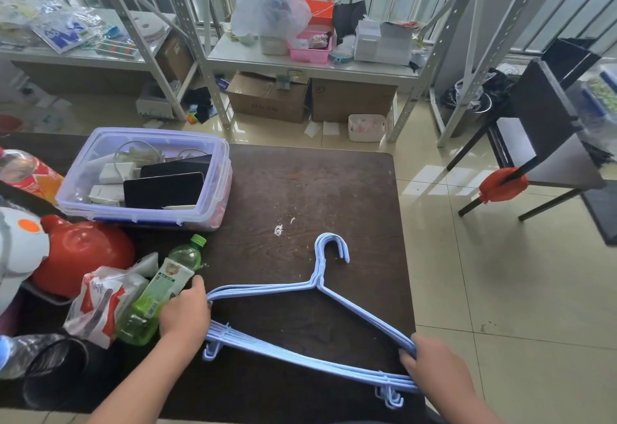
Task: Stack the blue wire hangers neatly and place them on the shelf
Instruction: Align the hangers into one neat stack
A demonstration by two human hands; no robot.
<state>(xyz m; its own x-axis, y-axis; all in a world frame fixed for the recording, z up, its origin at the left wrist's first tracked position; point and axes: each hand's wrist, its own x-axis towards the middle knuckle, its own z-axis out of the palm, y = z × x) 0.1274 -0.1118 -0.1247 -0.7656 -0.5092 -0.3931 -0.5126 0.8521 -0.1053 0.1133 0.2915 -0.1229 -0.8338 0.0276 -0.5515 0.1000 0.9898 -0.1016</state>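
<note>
Several light blue wire hangers (300, 358) lie bunched together as one stack on the dark wooden table (300, 190), hooks pointing away from me. My left hand (185, 312) grips the stack's left corner. At the right corner, near the table's edge, my right hand (430, 362) grips the wires. A grey metal shelf unit (233, 56) stands beyond the table, its middle shelf crowded with items.
A clear plastic box (147, 176) with tablets and chargers sits at the table's left. A green bottle (160, 290), a snack bag (100, 303) and a red jug (83, 253) lie by my left hand. Cardboard boxes (270, 96) sit under the shelf; a dark side table (547, 130) stands right.
</note>
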